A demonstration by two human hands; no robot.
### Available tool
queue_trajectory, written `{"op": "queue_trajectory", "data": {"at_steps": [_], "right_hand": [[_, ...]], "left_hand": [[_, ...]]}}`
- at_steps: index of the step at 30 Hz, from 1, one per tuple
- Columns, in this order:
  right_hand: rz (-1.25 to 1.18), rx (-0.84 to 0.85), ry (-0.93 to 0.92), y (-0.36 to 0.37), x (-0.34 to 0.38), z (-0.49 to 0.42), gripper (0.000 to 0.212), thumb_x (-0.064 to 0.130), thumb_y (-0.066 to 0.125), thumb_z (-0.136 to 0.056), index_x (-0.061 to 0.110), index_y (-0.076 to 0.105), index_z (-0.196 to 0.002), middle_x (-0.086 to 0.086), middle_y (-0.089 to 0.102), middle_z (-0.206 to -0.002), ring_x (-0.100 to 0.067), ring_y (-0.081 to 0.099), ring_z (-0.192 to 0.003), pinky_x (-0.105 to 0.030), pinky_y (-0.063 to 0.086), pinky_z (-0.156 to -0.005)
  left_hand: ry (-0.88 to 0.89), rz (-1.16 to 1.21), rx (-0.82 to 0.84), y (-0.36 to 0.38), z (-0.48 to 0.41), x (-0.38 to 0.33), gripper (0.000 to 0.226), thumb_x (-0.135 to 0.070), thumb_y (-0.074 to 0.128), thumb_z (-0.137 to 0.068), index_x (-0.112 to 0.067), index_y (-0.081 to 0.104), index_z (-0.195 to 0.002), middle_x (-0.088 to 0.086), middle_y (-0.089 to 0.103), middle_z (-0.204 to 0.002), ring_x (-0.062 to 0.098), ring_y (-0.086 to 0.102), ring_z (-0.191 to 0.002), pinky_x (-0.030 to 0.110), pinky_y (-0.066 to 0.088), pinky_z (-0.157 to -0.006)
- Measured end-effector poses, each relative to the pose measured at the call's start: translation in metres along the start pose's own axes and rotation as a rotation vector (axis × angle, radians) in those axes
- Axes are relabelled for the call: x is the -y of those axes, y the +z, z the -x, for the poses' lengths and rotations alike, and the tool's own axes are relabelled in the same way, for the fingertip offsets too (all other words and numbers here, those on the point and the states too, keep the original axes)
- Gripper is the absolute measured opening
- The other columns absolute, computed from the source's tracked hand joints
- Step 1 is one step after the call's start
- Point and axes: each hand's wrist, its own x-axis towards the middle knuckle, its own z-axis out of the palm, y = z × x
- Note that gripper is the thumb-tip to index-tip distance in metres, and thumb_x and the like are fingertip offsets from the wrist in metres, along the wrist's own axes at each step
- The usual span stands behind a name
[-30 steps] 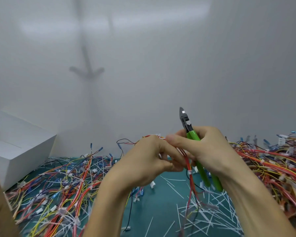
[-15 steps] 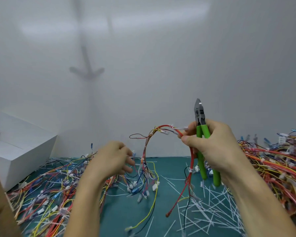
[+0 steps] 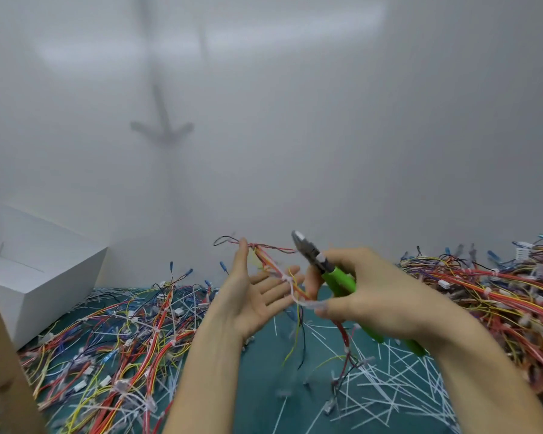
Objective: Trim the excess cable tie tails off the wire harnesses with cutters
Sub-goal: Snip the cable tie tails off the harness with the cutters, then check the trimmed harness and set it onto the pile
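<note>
Setup for trimming: wire harness [image 3: 271, 266] held above the table [image 3: 264, 386].
Green-handled cutters [image 3: 336, 277] are gripped by the right hand [image 3: 386, 296], head angled up-left; the wire harness is draped across the straight fingers [image 3: 265, 281] of the flat left hand [image 3: 248, 303], slanted down-right towards the right thumb, where a blurred white cable tie tail [image 3: 311, 304] is seen.

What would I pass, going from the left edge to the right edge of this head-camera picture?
Brown board edge → white box → left pile of wire harnesses → left hand → right hand gripping the green cutters → right pile of wire harnesses.
</note>
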Motion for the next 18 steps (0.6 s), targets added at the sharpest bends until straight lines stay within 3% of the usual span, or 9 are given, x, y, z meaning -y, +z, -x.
{"op": "queue_trajectory", "data": {"at_steps": [2, 3, 5, 7, 10, 12, 15, 18], "right_hand": [[0.096, 0.134, 0.049, 0.003, -0.003, 0.0, 0.013, 0.012, 0.078, -0.08, 0.015, 0.066, -0.082, 0.016, 0.059, -0.065, 0.003, 0.05, -0.057, -0.009, 0.039, -0.057], [0.151, 0.191, 0.088, 0.004, -0.006, 0.0, 0.012, 0.014, 0.077, -0.08, 0.018, 0.066, -0.084, 0.017, 0.057, -0.063, 0.002, 0.048, -0.055, -0.011, 0.039, -0.055], [0.165, 0.244, 0.185, 0.003, -0.009, 0.0, 0.007, 0.018, 0.073, -0.084, 0.019, 0.066, -0.086, 0.014, 0.057, -0.066, 0.0, 0.052, -0.056, -0.017, 0.045, -0.056], [0.085, 0.198, 0.27, 0.002, -0.013, 0.001, 0.01, 0.024, 0.068, -0.09, 0.014, 0.065, -0.089, 0.009, 0.062, -0.071, -0.003, 0.06, -0.06, -0.022, 0.051, -0.062], [-0.071, 0.011, 0.349, -0.003, -0.018, -0.001, 0.027, 0.036, 0.061, -0.095, 0.011, 0.066, -0.087, 0.003, 0.067, -0.073, -0.009, 0.062, -0.058, -0.022, 0.05, -0.058], [-0.13, -0.126, 0.405, -0.004, -0.026, -0.006, 0.039, 0.045, 0.053, -0.097, 0.011, 0.066, -0.085, -0.001, 0.066, -0.073, -0.012, 0.061, -0.057, -0.027, 0.049, -0.059], [0.2, -0.211, 0.512, 0.004, -0.053, -0.017, 0.051, 0.052, 0.037, -0.1, 0.011, 0.064, -0.09, -0.009, 0.069, -0.085, -0.022, 0.065, -0.077, -0.035, 0.047, -0.072], [0.516, -0.132, 0.659, 0.026, -0.093, -0.025, 0.052, 0.049, 0.034, -0.102, 0.005, 0.056, -0.119, -0.02, 0.062, -0.122, -0.034, 0.057, -0.113, -0.041, 0.046, -0.095]], "left_hand": [[0.056, 0.063, 0.025, 0.007, 0.005, -0.006, 0.058, -0.048, 0.066, -0.085, 0.003, 0.059, -0.113, 0.017, 0.073, -0.102, 0.028, 0.074, -0.08, 0.039, 0.061, -0.054], [0.093, 0.034, 0.04, 0.009, 0.009, -0.008, 0.046, -0.034, 0.067, -0.085, 0.001, 0.059, -0.113, 0.016, 0.073, -0.105, 0.026, 0.075, -0.082, 0.04, 0.063, -0.061], [0.189, -0.03, 0.064, 0.012, 0.015, -0.013, 0.02, -0.007, 0.058, -0.088, 0.001, 0.06, -0.106, 0.017, 0.074, -0.103, 0.022, 0.075, -0.079, 0.037, 0.063, -0.07], [0.284, -0.101, 0.058, 0.015, 0.024, -0.018, 0.021, 0.008, 0.048, -0.088, 0.0, 0.061, -0.101, 0.017, 0.075, -0.098, 0.017, 0.073, -0.069, 0.031, 0.062, -0.062], [0.399, -0.221, 0.038, 0.015, 0.037, -0.028, 0.039, 0.015, 0.043, -0.085, -0.01, 0.058, -0.111, 0.014, 0.076, -0.096, 0.015, 0.066, -0.059, 0.027, 0.054, -0.055], [0.461, -0.3, 0.063, 0.013, 0.046, -0.034, 0.05, 0.018, 0.043, -0.08, -0.017, 0.056, -0.114, 0.013, 0.076, -0.1, 0.015, 0.064, -0.063, 0.028, 0.05, -0.059], [0.531, -0.409, 0.182, 0.012, 0.059, -0.041, 0.058, 0.012, 0.052, -0.068, -0.019, 0.055, -0.116, 0.01, 0.075, -0.107, 0.016, 0.065, -0.079, 0.024, 0.047, -0.063], [0.571, -0.492, 0.239, 0.018, 0.072, -0.046, 0.045, -0.006, 0.065, -0.068, -0.021, 0.06, -0.11, 0.009, 0.073, -0.114, 0.013, 0.065, -0.085, 0.024, 0.049, -0.064]]}}
